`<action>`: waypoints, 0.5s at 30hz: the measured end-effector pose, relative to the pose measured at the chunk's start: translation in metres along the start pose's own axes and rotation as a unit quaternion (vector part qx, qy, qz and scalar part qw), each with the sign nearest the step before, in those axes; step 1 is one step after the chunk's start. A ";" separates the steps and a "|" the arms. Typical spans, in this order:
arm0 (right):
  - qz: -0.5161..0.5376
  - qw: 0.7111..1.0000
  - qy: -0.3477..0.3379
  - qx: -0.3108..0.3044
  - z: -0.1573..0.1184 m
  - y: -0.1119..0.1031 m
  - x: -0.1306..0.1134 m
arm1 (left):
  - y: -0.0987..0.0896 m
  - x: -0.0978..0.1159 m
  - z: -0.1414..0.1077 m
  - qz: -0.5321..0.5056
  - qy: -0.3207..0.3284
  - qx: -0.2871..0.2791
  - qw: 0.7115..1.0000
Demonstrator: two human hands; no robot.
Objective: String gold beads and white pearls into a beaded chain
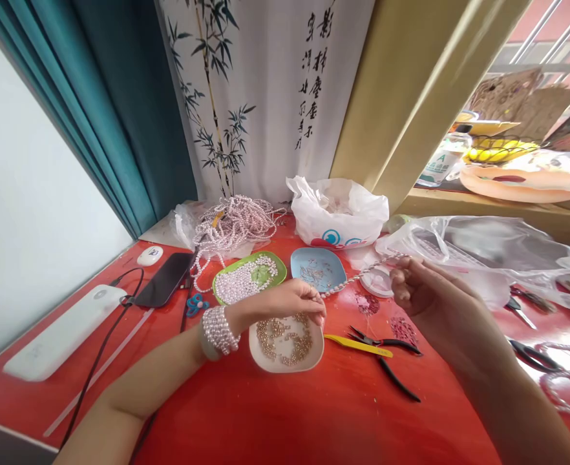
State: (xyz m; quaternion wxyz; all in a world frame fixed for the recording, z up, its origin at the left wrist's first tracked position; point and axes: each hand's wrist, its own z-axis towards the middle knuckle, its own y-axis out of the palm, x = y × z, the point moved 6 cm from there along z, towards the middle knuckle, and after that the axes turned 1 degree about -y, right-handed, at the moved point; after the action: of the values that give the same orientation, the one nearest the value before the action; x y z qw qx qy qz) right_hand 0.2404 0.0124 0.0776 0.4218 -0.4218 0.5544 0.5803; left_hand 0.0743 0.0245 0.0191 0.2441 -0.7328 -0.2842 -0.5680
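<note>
A thin beaded strand [357,276] is stretched between my two hands. My left hand [302,300] pinches its lower end above a white dish [286,366] of gold beads; a pearl bracelet wraps that wrist. My right hand [418,284] holds the upper end with closed fingers, higher and farther right. Behind the left hand lie a green dish [281,271] of white pearls and a blue dish [331,258] with small pieces in it. Yellow tweezers [360,346] and black-handled pliers [396,378] lie right of the white dish.
Pink bead strands [241,223] are heaped at the back left, beside a white plastic bag [340,216]. A phone [165,279], a cable and a white power bank [66,330] lie left. Clear plastic bags [488,248] and scissors [534,355] are at right.
</note>
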 end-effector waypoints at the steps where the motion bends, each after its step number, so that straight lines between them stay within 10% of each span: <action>1: 0.004 1.000 -0.009 0.017 0.002 -0.003 -0.001 | -0.002 -0.003 0.001 -0.025 -0.007 0.014 1.000; 8: -0.070 0.997 0.028 -0.002 0.006 -0.002 0.021 | 0.002 -0.001 0.005 -0.315 0.046 0.034 0.947; 15: -0.283 0.955 -0.016 -0.092 0.004 0.021 0.039 | 0.021 0.002 -0.002 -0.334 0.005 -0.015 0.943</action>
State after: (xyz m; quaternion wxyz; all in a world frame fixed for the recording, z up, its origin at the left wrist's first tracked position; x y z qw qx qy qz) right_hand 0.2088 0.0167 0.0462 0.5372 -0.5888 0.3500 0.4922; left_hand 0.0878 0.0087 0.0209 0.0310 -0.5965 -0.5024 -0.6251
